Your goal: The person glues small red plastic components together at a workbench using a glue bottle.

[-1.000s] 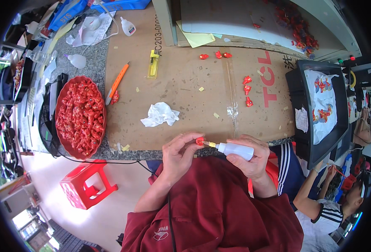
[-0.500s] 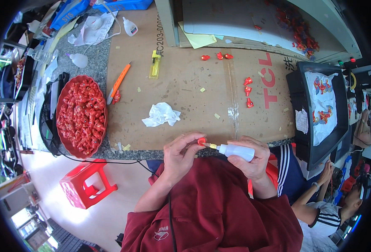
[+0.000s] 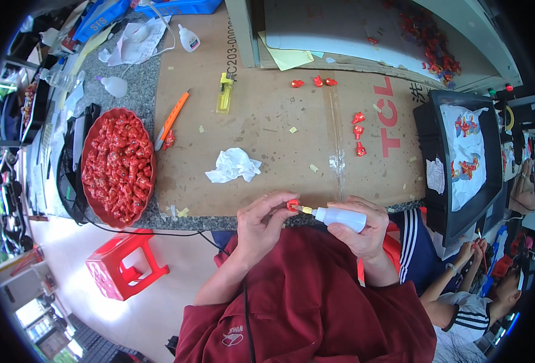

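Between the thumb and fingers of my left hand [image 3: 260, 219] is a small glossy red piece [image 3: 293, 205], held near the table's front edge. My right hand [image 3: 363, 228] grips a white squeeze bottle [image 3: 341, 219] lying sideways, its yellowish nozzle pointing left. The nozzle's tip reaches the red piece or stops just beside it; the exact contact is too small to tell. Further back on the cardboard, a crumpled white tissue [image 3: 233, 166] lies nearest my left hand. Three red figures [image 3: 358, 133] form a column to the right, and three more [image 3: 317, 81] lie at the back.
A red bowl [image 3: 152, 166] heaped with red pieces stands at left, beside an orange utility knife [image 3: 173, 116]. A yellow cutter [image 3: 224, 94] lies behind the tissue. At right is a black tray [image 3: 435, 130] with colourful figures on white paper; a co-worker's hands [image 3: 470, 253] are near it.
The red piece has shifted very slightly in my left fingers, while both my hands stay almost in place. The co-worker's hands at right have moved, and a thin stick now shows in them.
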`<state>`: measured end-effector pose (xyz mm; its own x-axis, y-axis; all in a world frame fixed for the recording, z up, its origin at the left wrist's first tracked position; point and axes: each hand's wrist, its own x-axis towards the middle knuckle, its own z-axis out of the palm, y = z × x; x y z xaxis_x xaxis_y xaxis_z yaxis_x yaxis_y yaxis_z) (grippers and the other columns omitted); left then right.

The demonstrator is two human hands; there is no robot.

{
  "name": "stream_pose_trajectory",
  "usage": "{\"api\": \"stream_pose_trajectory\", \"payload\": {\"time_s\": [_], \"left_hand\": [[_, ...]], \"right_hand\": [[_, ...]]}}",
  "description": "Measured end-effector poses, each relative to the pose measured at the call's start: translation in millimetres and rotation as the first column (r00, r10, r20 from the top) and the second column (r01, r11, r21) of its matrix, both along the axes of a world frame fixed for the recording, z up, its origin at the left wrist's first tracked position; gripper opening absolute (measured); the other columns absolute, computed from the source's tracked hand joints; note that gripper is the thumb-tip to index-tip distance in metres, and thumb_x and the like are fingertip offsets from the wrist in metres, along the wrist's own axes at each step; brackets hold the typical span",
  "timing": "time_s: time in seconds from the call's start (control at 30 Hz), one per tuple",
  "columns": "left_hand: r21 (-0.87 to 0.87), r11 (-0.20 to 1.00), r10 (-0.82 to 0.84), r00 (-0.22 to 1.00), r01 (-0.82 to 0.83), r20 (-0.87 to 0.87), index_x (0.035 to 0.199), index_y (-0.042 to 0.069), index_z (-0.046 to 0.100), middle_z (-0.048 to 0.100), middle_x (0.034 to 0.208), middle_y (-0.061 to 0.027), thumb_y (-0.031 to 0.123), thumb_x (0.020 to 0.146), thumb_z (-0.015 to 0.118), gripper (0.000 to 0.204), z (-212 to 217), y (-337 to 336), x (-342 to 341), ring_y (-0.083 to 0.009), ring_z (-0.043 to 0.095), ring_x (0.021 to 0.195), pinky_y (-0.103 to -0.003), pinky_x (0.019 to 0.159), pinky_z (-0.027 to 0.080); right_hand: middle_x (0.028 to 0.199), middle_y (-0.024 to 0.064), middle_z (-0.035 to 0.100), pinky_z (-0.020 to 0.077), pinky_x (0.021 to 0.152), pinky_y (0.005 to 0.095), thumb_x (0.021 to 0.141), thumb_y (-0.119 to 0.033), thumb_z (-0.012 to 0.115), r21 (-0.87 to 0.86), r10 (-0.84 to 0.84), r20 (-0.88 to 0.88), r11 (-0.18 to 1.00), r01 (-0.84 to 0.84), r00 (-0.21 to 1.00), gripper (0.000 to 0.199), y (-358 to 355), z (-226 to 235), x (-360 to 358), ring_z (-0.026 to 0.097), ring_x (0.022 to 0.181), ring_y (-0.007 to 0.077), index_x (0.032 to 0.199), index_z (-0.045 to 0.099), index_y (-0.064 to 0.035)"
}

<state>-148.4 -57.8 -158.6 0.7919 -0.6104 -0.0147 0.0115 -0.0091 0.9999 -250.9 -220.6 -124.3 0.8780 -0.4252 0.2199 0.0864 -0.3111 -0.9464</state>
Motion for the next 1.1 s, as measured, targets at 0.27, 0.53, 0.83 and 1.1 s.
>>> {"api": "stream_pose_trajectory", "payload": {"time_s": [0.27,0.53,0.83,1.1], "left_hand": [[-0.032,0.999,0.021,1.000,-0.022,-0.023,0.099,0.000,0.063,0.064,0.086,-0.0082,-0.009,0.076,0.062,0.025,0.4,-1.6,-0.3,-0.0131,0.064,0.079,-0.022,0.070,0.051],[-0.025,1.000,-0.011,1.000,0.010,-0.020,0.100,-0.004,0.060,0.064,0.093,-0.0123,-0.012,0.080,0.056,0.022,0.5,0.8,0.5,-0.0166,0.064,0.085,-0.026,0.075,0.053],[-0.072,0.996,0.037,0.995,-0.044,-0.088,0.102,-0.007,0.058,0.063,0.089,-0.0121,-0.010,0.082,0.056,0.020,-4.7,1.5,0.4,-0.0166,0.064,0.082,-0.027,0.074,0.054],[-0.080,0.996,0.036,0.996,-0.042,-0.076,0.102,-0.007,0.058,0.064,0.089,-0.0115,-0.009,0.082,0.056,0.020,-4.2,0.9,0.1,-0.0166,0.064,0.081,-0.026,0.074,0.053]], "right_hand": [[0.072,0.0103,0.064,0.0424,0.050,0.0242,0.064,-0.008,0.077,-0.031,0.040,-0.004,0.999,-0.040,0.999,0.033,-3.3,4.1,-1.1,0.056,0.056,0.0150,0.092,0.066,0.0039],[0.074,0.0108,0.065,0.0433,0.051,0.0246,0.063,-0.008,0.077,-0.003,0.026,-0.020,1.000,-0.026,0.999,0.032,-3.7,6.5,-2.1,0.057,0.057,0.0156,0.091,0.066,0.0040],[0.071,0.0104,0.063,0.0417,0.049,0.0241,0.063,-0.006,0.076,-0.021,0.052,-0.027,0.998,-0.052,0.998,0.032,-3.4,7.3,-1.7,0.055,0.055,0.0149,0.092,0.066,0.0040],[0.071,0.0106,0.063,0.0413,0.049,0.0240,0.064,-0.005,0.076,-0.001,0.047,-0.032,0.999,-0.047,0.998,0.031,-3.4,6.5,-1.9,0.055,0.056,0.0141,0.091,0.066,0.0048]]}}
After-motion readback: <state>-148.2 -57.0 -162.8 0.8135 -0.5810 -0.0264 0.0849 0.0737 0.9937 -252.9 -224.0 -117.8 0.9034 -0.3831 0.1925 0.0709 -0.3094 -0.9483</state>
